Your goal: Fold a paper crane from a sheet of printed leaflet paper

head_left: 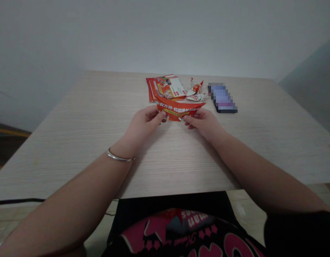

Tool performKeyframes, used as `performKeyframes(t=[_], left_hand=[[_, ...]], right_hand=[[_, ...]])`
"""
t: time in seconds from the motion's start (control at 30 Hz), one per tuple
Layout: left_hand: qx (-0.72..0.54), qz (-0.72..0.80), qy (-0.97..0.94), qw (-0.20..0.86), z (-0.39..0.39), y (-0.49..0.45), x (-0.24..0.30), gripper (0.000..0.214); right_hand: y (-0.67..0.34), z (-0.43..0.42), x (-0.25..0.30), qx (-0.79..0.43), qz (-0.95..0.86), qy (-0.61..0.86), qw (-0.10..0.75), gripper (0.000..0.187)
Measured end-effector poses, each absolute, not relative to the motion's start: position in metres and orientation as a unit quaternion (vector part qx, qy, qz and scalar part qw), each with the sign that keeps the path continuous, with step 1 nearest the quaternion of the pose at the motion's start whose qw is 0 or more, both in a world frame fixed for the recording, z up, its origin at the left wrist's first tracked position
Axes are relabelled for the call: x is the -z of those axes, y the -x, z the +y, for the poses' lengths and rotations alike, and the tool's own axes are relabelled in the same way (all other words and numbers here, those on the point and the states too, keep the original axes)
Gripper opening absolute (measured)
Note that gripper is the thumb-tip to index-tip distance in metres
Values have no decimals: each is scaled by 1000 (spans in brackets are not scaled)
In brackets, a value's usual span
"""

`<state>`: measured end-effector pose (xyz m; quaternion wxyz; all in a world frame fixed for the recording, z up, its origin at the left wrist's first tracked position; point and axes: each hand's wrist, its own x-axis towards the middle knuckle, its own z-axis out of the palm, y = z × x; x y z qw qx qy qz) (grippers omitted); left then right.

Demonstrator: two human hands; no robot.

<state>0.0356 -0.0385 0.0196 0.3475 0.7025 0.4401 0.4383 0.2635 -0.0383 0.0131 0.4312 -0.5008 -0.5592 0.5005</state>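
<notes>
Between my two hands is a red printed paper sheet (175, 108), bowed so its top edge dips in the middle. White and yellow lettering runs across it. My left hand (150, 119) pinches its left end, and my right hand (199, 122) pinches the right end. The sheet is raised a little above the table. Just behind it lie red and white printed leaflets (167, 87), partly hidden by the sheet. To their right sits a small heap of torn paper scraps (195, 93), red and white.
A phone (222, 98) with a blurred screen lies to the right of the scraps. The pale wood-grain table (87, 117) meets a grey wall (165, 35) at the back. A black cable (19, 201) runs by the table's front left edge.
</notes>
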Motion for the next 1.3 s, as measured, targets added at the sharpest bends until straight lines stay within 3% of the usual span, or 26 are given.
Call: performKeyframes(t=[0.23,0.6,0.8,0.93,1.07,1.3], left_hand=[[-447,454,-712,296,-42,-35,-25,28],[-509,407,-674,348,-41,-38,-22,5],[-466,417,-710,324,-45,-39,-23,13],[-484,399,-706,328,-45,-40,-22,18],[-503,386,-698,333,-45,-40,-21,9],[-465,408,-737,274,-54,-42,-30,11]], right_hand=[[-262,-38,-15,-505,-544,485,462,22],[-265,-37,-9,-461,-601,459,465,23],[-263,-40,-14,-468,-584,432,504,31],[-262,-42,-16,-457,-596,419,510,24],[-260,-45,-16,-433,-632,415,491,14],[-252,-52,-21,-465,-612,398,500,28]])
